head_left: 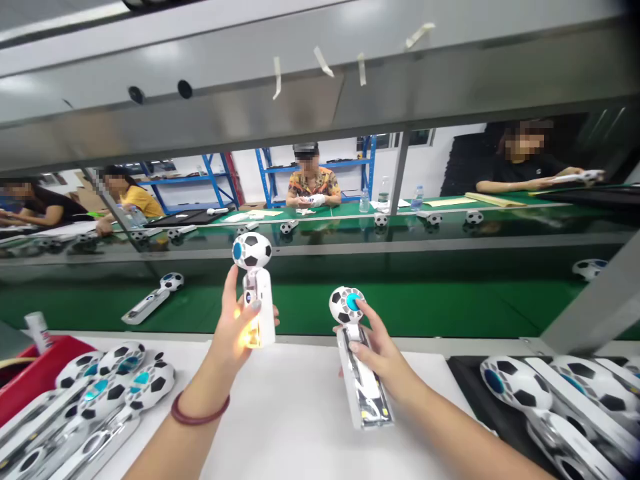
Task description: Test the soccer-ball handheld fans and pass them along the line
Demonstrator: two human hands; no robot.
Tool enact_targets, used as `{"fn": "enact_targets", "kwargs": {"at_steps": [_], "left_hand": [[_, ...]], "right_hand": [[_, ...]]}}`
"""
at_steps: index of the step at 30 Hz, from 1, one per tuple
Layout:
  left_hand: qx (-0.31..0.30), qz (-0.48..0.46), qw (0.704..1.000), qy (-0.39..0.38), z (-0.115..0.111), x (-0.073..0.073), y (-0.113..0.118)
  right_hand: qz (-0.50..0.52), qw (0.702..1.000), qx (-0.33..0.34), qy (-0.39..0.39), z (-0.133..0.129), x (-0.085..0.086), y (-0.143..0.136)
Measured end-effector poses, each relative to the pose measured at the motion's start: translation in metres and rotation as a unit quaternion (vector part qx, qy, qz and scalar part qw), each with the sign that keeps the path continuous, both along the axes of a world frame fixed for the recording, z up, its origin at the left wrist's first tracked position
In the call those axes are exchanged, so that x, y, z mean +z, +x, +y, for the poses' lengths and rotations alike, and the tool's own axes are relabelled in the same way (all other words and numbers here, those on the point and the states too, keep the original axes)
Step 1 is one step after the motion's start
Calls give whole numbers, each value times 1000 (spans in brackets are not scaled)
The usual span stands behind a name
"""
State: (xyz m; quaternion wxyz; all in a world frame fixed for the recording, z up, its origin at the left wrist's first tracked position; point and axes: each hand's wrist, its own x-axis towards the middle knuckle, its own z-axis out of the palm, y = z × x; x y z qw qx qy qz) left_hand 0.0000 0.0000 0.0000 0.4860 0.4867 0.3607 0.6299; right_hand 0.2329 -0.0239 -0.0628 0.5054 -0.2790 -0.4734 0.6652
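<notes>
Head view: left hand raised above the white bench, palm toward the camera, fingers and thumb wrapped about the white handle of a soccer-ball handheld fan held upright, ball head on top, blue hub facing left; a warm light glows at the handle's base against the palm. A dark red band circles that wrist. Right hand sits lower and to the right, fingers curled over the upper handle of a second soccer-ball fan, which tilts back toward the camera, its blue hub facing up and right and its handle end close over the bench; whether it touches is unclear. The 2 fans are well apart, with bare white bench between and below the hands. Bench's far edge meets a green conveyor belt, where 1 more fan lies flat, left of the hands. At left, a pile of like fans lies on the bench beside a red bin. At right, a black tray holds several fans laid side by side. Across the belt, 4 people sit at a green table.
</notes>
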Motion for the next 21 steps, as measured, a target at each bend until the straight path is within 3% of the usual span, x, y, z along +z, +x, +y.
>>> {"fn": "enact_targets", "kwargs": {"at_steps": [4,8,21], "left_hand": [[-38,-1,999,4,-13,4,7],[-23,15,1000,-3,-22,6,8],[-51,-1,998,31,-35,8,13]], "right_hand": [[-3,998,39,-39,-3,-1,-4],[-3,994,75,-78,-10,0,-8],[-62,993,35,-91,-9,-1,-11]]}}
